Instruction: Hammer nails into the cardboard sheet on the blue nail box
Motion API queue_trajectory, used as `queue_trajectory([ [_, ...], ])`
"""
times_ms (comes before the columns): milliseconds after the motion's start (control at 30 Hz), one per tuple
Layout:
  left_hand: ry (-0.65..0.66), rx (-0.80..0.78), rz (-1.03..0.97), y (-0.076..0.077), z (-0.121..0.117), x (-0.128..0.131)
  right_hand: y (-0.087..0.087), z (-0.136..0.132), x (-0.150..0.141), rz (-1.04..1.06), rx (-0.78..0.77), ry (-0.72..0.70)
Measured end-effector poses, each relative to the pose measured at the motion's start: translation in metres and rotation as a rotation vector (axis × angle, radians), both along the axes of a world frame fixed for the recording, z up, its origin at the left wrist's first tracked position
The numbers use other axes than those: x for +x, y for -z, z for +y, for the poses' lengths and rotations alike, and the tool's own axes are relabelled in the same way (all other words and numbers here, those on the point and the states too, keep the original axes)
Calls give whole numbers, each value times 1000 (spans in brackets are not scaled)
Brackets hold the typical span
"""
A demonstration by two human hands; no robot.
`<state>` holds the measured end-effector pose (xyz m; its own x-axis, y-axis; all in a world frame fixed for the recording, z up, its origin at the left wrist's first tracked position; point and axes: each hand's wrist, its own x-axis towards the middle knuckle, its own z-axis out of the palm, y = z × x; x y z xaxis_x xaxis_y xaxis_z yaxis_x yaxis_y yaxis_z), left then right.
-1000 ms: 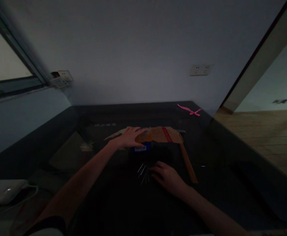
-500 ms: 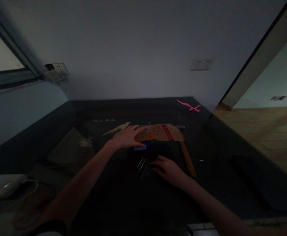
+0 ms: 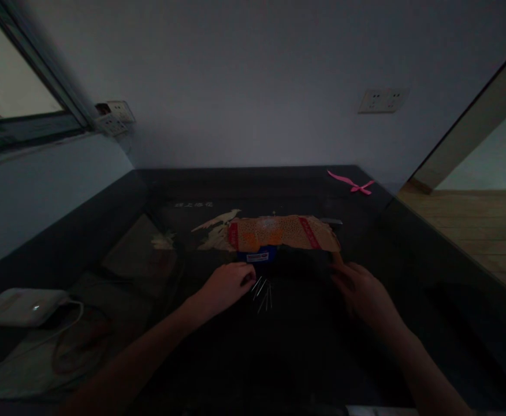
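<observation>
My left hand is low over the dark tabletop with its fingers curled, just left of several thin shiny nails. Whether anything is pinched in it is hidden. My right hand is closed round a wooden handle, whose top end shows by the right end of a patterned brown cardboard piece. Most of the handle is covered by the hand. A blue box with a white label sits partly beneath the cardboard's front edge.
A flat metal strip sticks out behind the cardboard. The pink ribbon lies at the back right. At the left are a white device and its cable. A dark flat object lies at the right.
My left hand has come off the cardboard and moved nearer, beside the nails. My right hand has left the nails and moved right onto the wooden handle. The view has shifted slightly.
</observation>
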<state>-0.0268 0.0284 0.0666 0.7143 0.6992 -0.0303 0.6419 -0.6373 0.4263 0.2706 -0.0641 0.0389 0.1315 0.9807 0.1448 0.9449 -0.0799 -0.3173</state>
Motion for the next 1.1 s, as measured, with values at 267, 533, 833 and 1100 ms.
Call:
queue_trajectory([
  [267,-50,55,203,15,4,18,11,0,11,8,-38,152],
  [533,-85,151,383,14,2,27,14,1,11,-50,-63,165],
  [833,-68,71,232,-8,-5,6,16,6,5,-110,-156,232],
  [1100,-132,73,-375,-48,28,-12,14,6,11,-129,-236,275],
])
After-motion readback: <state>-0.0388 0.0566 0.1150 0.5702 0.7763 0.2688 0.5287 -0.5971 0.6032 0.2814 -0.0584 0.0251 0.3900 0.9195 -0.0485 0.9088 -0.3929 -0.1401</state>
